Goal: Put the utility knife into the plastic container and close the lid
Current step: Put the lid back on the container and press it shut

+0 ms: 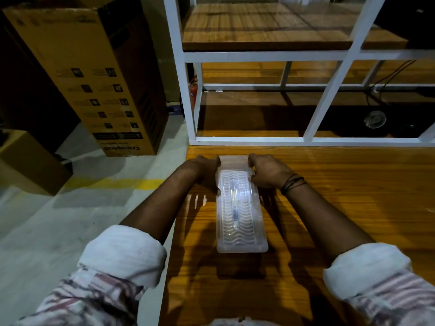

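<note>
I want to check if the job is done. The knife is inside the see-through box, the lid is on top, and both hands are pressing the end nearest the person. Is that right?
Not quite. The head view shows the left hand and right hand gripping the far end of the plastic container, not the near end. The rest holds: the utility knife shows through the lid, which lies on top.

Glossy orange-brown wooden table point(341, 208) at 6 o'clock. White metal shelf frame point(334, 90) with wooden boards at 12–2. Tall brown cardboard box point(94, 74) at 10, smaller cardboard box point(30, 161) at 9. Grey concrete floor point(58, 220), yellow painted stripe point(113, 183). Dim light.
</note>
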The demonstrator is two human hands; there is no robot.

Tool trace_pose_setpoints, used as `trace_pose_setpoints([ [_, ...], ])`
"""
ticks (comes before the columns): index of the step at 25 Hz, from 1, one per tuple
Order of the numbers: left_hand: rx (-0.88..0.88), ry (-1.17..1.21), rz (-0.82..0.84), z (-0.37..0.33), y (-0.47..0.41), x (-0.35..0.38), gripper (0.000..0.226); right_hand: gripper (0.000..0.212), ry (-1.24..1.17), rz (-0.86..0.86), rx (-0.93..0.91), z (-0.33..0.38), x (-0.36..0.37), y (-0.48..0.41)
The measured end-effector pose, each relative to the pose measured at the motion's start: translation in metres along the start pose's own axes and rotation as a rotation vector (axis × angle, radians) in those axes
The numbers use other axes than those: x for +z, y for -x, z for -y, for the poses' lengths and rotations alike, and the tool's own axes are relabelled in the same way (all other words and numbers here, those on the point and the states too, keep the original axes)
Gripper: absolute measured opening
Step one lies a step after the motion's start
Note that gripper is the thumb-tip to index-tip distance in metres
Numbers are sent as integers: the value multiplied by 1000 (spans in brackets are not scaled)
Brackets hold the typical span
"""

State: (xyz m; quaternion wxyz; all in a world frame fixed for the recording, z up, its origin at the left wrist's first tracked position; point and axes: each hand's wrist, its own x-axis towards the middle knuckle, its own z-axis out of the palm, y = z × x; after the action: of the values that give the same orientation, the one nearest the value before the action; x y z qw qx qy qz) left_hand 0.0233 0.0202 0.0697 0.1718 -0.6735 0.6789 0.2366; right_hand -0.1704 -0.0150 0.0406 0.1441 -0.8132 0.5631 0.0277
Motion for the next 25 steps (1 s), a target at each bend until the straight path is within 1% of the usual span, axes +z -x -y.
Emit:
trace_pose_setpoints([
  [2, 5, 28, 3, 1, 1, 5, 106, 33, -24, -57, 8, -1, 8, 6],
  [3, 17, 16, -18, 1, 3, 9, 101, 33, -18, -101, -1, -1, 13, 10],
  [5, 50, -79, -102, -3, 7, 19, 84, 29, -3, -218, -46, -3, 26, 17],
  [8, 55, -170, -262, -12, 18, 33, 62, 9, -137, -413, -121, -4, 49, 31],
  [9, 49, -170, -317, -14, 21, 38, 55, 7, -168, -457, -129, -4, 54, 36],
  [11, 36, -129, -417, -16, 27, 48, 37, 6, -188, -470, -127, -1, 57, 42],
  [12, 34, -104, -458, -16, 29, 53, 29, 7, -183, -448, -118, 0, 56, 45],
  [14, 28, -20, -485, -12, 33, 59, 24, 8, -183, -371, -92, -2, 55, 53],
  [15, 35, 33, -470, -9, 37, 61, 28, 12, -193, -337, -90, -5, 56, 58],
  [17, 81, 51, -416, -5, 45, 65, 48, 29, -210, -271, -116, -11, 58, 72],
  [20, 153, -117, -305, -4, 58, 72, 79, 51, -89, -82, -176, -15, 49, 89],
  [22, 166, -132, -206, -5, 64, 72, 99, 67, -1, 39, -204, -14, 39, 93],
  [24, 165, -109, -108, -4, 67, 69, 125, 91, 17, 175, -204, -18, 32, 94],
  [25, 166, -112, -64, -4, 68, 69, 136, 107, 9, 256, -194, -19, 30, 95],
])
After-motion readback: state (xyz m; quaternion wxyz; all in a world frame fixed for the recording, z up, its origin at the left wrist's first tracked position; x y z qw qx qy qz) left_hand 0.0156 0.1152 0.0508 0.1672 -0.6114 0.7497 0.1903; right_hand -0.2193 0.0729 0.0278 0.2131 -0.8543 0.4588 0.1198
